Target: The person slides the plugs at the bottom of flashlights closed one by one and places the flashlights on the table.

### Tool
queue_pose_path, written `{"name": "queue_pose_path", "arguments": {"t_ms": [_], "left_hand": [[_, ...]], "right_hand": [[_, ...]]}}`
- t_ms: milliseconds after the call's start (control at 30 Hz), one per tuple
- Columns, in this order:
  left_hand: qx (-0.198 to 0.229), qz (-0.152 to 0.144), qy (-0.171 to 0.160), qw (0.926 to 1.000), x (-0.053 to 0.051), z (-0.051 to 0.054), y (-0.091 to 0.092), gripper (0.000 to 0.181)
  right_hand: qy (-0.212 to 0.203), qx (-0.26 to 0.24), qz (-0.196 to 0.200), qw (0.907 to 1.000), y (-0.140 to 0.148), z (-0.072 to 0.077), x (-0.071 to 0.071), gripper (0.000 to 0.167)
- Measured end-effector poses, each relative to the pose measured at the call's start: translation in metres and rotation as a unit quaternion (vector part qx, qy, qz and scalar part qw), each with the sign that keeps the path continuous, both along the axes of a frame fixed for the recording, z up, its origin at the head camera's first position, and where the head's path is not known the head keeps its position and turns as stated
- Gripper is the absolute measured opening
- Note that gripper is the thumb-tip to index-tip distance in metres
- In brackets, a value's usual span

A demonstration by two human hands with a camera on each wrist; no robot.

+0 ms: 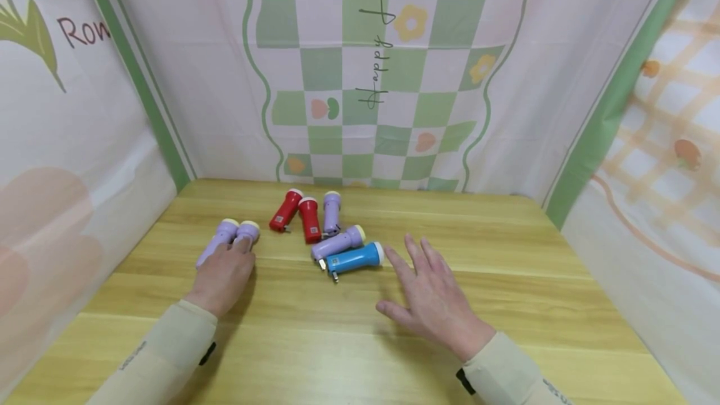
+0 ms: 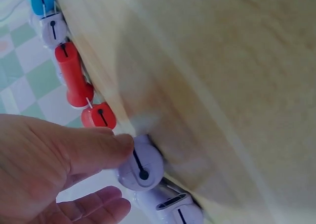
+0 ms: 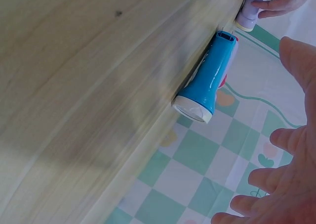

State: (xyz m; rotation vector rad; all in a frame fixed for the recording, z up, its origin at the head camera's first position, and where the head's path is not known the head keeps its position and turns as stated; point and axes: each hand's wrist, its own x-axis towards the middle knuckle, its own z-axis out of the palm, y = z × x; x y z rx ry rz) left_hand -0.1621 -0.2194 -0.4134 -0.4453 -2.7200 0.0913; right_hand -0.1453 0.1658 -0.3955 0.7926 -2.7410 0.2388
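At the left of the table, two purple flashlights lie side by side. My left hand (image 1: 225,277) reaches over them and pinches the right-hand purple flashlight (image 1: 247,230); in the left wrist view the thumb lies against that flashlight's tail end (image 2: 142,168). The other purple flashlight (image 1: 216,244) lies along its left side, partly behind the hand. With fingers spread and nothing held, my right hand (image 1: 435,299) hovers right of the blue flashlight (image 1: 354,259), apart from it.
In the middle lies a loose group: a red flashlight (image 1: 285,211), a second red flashlight (image 1: 310,220), an upright-lying purple flashlight (image 1: 332,211) and a slanted purple flashlight (image 1: 339,243) against the blue one. Printed cloth (image 1: 371,67) hangs behind the wooden table (image 1: 349,342) and at both sides.
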Motion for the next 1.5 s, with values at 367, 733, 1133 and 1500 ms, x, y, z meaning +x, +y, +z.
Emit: {"name": "queue_pose_path", "arguments": {"t_ms": [367,733,1133,1500], "left_hand": [[-0.013,-0.029,0.016,0.9993,-0.01,0.015,0.008,0.013],[0.038,-0.009,-0.056,0.9977,-0.038,0.022,0.023,0.033],[0.038,0.002,-0.084,0.9957,-0.072,0.015,0.037,0.02],[0.037,0.037,-0.161,0.9856,-0.089,0.015,0.043,0.025]], "right_hand": [[0.0,-0.001,-0.003,1.0,0.002,0.0,0.001,0.093],[0.003,0.003,-0.006,1.0,0.004,-0.001,0.002,0.093],[-0.001,0.001,-0.013,0.9999,0.007,-0.001,0.004,0.094],[-0.001,0.005,-0.019,0.9998,0.011,-0.003,0.005,0.093]]}}
